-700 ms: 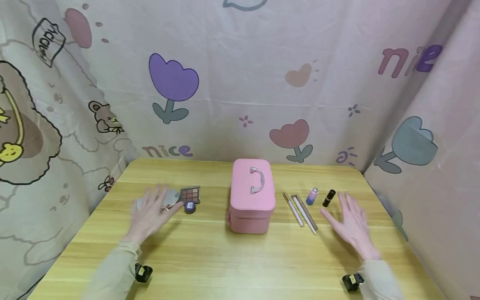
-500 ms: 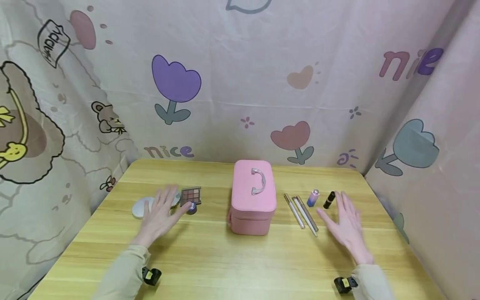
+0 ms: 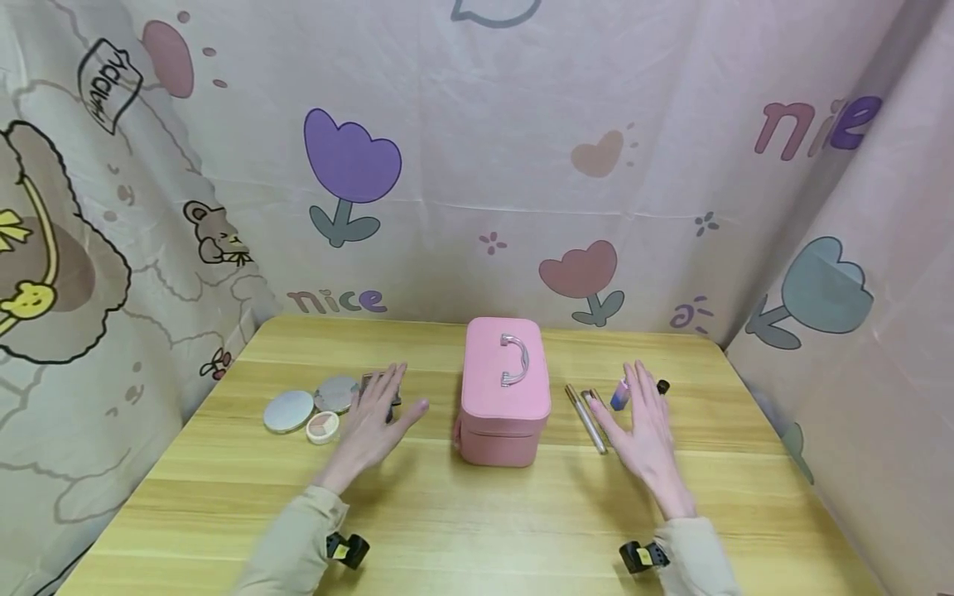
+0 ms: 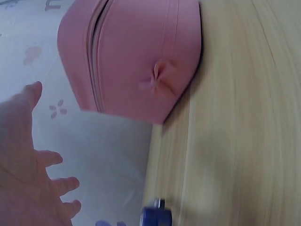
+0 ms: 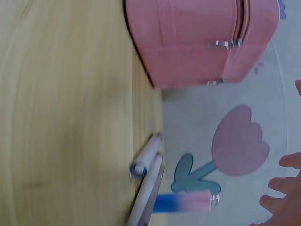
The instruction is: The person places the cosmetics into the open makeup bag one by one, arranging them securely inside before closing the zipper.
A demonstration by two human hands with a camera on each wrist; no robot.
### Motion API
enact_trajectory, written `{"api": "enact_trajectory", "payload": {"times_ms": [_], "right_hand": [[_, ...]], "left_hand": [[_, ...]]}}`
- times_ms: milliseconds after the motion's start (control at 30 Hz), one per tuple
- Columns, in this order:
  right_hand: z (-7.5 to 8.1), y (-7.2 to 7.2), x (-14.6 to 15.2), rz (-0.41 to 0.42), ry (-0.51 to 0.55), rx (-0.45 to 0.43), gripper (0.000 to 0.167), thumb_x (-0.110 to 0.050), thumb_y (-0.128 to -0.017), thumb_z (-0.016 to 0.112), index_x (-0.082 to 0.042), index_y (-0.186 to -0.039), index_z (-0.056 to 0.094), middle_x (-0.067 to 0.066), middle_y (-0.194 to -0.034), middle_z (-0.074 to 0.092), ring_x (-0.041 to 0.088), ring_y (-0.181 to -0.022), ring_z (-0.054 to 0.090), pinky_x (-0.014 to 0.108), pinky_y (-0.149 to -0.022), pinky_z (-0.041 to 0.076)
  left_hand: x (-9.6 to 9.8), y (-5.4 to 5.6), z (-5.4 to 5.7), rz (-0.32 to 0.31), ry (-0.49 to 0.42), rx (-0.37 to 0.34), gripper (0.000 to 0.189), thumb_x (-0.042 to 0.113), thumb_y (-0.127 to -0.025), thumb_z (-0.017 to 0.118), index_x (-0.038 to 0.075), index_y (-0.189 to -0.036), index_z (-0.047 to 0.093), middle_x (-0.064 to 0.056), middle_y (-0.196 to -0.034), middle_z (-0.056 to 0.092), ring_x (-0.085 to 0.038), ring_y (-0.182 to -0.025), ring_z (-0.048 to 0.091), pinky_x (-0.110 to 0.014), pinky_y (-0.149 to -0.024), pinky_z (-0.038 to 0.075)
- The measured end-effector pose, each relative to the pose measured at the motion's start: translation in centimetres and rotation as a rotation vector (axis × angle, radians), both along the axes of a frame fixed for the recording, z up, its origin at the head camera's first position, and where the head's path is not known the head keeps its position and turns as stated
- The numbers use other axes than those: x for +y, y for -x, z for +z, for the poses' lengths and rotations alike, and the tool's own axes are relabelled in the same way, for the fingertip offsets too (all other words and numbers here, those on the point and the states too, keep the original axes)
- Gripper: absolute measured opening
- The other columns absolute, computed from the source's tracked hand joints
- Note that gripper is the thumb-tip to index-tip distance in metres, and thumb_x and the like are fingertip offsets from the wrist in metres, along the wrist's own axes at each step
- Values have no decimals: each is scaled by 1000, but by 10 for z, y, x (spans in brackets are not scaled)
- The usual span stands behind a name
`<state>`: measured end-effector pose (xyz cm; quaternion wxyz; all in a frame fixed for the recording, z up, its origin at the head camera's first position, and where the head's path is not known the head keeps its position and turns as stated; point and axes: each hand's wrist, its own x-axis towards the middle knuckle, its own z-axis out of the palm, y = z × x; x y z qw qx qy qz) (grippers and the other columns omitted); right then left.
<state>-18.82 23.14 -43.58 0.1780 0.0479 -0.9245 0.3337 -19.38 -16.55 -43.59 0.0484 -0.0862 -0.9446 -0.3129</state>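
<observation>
A pale wooden desk (image 3: 477, 530) with light, streaky yellow grain spreads beneath both hands, its far edge running past the fingertips to a pale printed curtain (image 3: 462, 124). The cloth closes in the space beyond the fingers and on both outer sides, with soft folds at the corners. A purple tulip (image 3: 352, 161) stands above and beyond the left fingers, a reddish tulip (image 3: 578, 269) beyond the right ones, and a brown bear print (image 3: 52, 248) fills the cloth far to the left. The left hand (image 3: 370, 430) and right hand (image 3: 644, 439) are held above the desk, their fingers released and stretched out. Between the two sets of fingers, apart from both, a pink case (image 3: 501, 397) with a silver handle (image 3: 516, 360) stands upright and closed. Left of the left fingers lie a white disc (image 3: 289, 411), a greyish disc (image 3: 335, 392) and a small round pot (image 3: 323, 428); a palette (image 3: 396, 396) is partly hidden behind that hand. Pens (image 3: 585, 420) lie just left of the right fingers, near a pink-and-blue bottle (image 3: 619, 395), while a black tube (image 3: 663, 386) peeks out on their right.
</observation>
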Motion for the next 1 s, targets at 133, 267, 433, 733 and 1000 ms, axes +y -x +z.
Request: {"api": "enact_trajectory", "payload": {"times_ms": [133, 267, 433, 733, 1000], "right_hand": [[3, 1, -11, 21, 18, 4, 85, -46, -95, 61, -10, -161, 22, 17, -170, 13, 42, -156, 14, 66, -125, 11], [5, 1, -22, 39, 79, -27, 81, -46, -95, 61, -15, -161, 24, 13, -170, 16, 41, -156, 14, 69, -123, 13], [8, 5, -35, 98, 205, -78, 74, -41, -98, 60, -11, -158, 30, 18, -166, 27, 42, -152, 26, 68, -121, 22], [10, 8, -61, 204, 380, -157, 61, -26, -96, 66, -2, -149, 45, 22, -141, 56, 37, -125, 55, 47, -103, 51], [8, 7, -70, 307, 460, -210, 62, -20, -95, 67, -4, -150, 43, 20, -142, 56, 33, -124, 58, 42, -103, 51]], "left_hand": [[13, 1, -1, -19, -81, -11, 78, 54, -101, 45, 15, -162, 17, -14, -169, 16, -40, -157, 7, -70, -124, 3], [23, 1, -3, -41, -211, -51, 77, 52, -101, 47, 17, -162, 18, -12, -170, 16, -39, -157, 8, -67, -125, 4], [36, 0, -2, -59, -378, -108, 74, 47, -101, 51, 14, -161, 22, -15, -169, 20, -41, -156, 14, -66, -124, 12], [56, -3, 4, -40, -536, -132, 67, 44, -99, 59, 7, -152, 42, -18, -159, 41, -37, -150, 34, -57, -125, 26], [63, -4, 2, -93, -582, -124, 63, 37, -97, 65, 5, -148, 48, -19, -154, 47, -37, -147, 41, -53, -124, 29]]}}
